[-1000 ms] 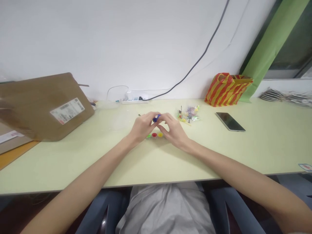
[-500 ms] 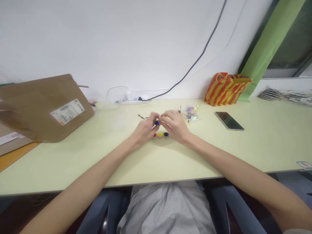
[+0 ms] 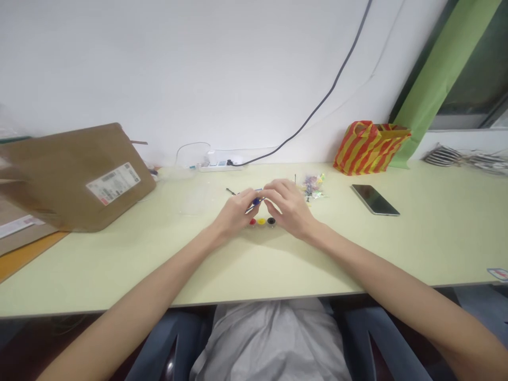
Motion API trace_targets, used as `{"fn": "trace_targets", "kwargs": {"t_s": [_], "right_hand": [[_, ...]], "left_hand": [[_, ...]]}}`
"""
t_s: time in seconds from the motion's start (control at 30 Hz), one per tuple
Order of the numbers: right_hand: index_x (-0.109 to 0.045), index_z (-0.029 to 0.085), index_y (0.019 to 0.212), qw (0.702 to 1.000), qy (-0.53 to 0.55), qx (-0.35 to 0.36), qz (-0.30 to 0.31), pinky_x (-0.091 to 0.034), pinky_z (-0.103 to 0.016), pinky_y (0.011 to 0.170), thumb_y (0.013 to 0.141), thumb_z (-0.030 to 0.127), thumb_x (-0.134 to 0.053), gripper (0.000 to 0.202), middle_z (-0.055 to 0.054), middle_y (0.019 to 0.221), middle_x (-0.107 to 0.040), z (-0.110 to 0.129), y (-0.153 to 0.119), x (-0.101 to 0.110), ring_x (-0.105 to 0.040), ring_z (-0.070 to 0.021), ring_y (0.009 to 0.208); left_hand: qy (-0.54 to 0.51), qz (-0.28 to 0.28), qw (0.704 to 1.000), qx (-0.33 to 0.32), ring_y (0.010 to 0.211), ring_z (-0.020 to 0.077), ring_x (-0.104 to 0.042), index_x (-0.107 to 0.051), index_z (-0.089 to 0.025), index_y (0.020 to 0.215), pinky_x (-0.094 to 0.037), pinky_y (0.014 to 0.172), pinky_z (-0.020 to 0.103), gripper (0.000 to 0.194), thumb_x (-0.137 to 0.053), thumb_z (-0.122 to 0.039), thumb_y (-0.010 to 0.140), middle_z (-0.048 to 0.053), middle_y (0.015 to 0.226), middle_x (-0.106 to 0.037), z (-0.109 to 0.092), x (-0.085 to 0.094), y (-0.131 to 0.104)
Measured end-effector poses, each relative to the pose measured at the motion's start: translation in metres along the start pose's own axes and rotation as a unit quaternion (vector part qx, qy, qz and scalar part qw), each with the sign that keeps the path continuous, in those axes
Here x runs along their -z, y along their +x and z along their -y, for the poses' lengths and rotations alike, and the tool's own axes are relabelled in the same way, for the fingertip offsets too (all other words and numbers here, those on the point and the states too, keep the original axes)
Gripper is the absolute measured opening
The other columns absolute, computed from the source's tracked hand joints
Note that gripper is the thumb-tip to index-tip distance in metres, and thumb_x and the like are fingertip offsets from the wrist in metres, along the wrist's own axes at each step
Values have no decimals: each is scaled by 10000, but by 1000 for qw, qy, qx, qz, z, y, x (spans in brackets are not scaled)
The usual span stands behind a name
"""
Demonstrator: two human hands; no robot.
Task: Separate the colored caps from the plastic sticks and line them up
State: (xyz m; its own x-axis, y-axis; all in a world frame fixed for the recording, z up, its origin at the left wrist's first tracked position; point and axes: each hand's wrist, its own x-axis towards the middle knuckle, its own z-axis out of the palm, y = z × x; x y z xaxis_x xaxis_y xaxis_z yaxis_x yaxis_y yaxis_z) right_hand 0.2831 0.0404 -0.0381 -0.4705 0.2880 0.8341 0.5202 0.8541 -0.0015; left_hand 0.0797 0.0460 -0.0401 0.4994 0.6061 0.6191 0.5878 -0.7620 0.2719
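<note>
My left hand (image 3: 237,212) is closed around a small blue piece (image 3: 256,201), and a thin dark stick shows below its fingers. Its exact kind is too small to tell. My right hand (image 3: 289,208) meets it from the other side, thumb and fingers curved in a pinch at the blue piece; what lies between those fingertips is hidden. Just below the hands stand small round pots in red (image 3: 252,222), yellow (image 3: 261,221) and black (image 3: 271,221). A thin black stick (image 3: 230,191) lies beyond my left hand.
Small colourful plastic bits (image 3: 313,185) lie behind my right hand. A phone (image 3: 375,200) and a striped bag (image 3: 371,148) are to the right. On the left stands a cardboard box (image 3: 99,180). A power strip (image 3: 220,165) with a black cable runs along the wall.
The fingers of my right hand have shifted slightly, and its thumb stands a little further from the blue piece. The view has moved a little; the things on the table stay put.
</note>
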Motion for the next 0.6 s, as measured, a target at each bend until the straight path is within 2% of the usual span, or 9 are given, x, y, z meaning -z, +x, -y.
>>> {"fn": "trace_targets", "kwargs": {"t_s": [0.07,0.13,0.23,0.37,0.47,0.6], "right_hand": [[-608,230,1130,999,1,-13,36,-453,-430,919,992,116,-459,234,-107,1082,-659,-3,-3,-6,-568,-260,1045],[-608,220,1090,998,11,-23,60,-455,-419,898,1001,148,-488,166,-94,1021,-667,-8,-5,-11,-571,-258,1005],[-605,215,1084,997,21,-28,64,-454,-410,891,1014,183,-507,124,-80,964,-680,-12,-8,-13,-574,-259,987],[-598,226,1178,999,16,-13,48,-448,-419,916,1015,190,-510,189,-92,1019,-689,-7,-6,-9,-580,-263,1028],[-616,228,1139,998,29,3,63,-466,-394,883,1012,213,-534,152,-94,1024,-682,-1,-4,-6,-592,-250,996],[-626,216,1071,996,40,-4,77,-477,-349,800,1009,194,-526,120,-95,997,-669,-1,-4,-8,-613,-225,915]], "left_hand": [[-10,-3,1000,6,683,140,-518,-543,-207,922,-432,667,265,73,-499,-148,919,-4,792,-559,-1,0,0],[-23,0,1000,22,653,131,-503,-545,-218,1003,-429,652,253,117,-512,-150,913,-29,755,-536,-2,0,-1],[-40,0,998,40,625,121,-492,-501,-239,1127,-426,633,234,234,-528,-160,909,-58,726,-505,-5,1,-2],[-42,5,998,38,609,116,-503,-477,-229,943,-417,609,234,121,-537,-146,878,-48,728,-526,-6,2,-2],[-37,10,999,30,602,120,-503,-466,-218,824,-411,592,238,112,-532,-134,857,-37,704,-529,-6,1,-2],[-54,19,998,32,619,118,-553,-560,-209,880,-447,604,231,99,-538,-118,849,-20,754,-596,-5,0,-4]]}}
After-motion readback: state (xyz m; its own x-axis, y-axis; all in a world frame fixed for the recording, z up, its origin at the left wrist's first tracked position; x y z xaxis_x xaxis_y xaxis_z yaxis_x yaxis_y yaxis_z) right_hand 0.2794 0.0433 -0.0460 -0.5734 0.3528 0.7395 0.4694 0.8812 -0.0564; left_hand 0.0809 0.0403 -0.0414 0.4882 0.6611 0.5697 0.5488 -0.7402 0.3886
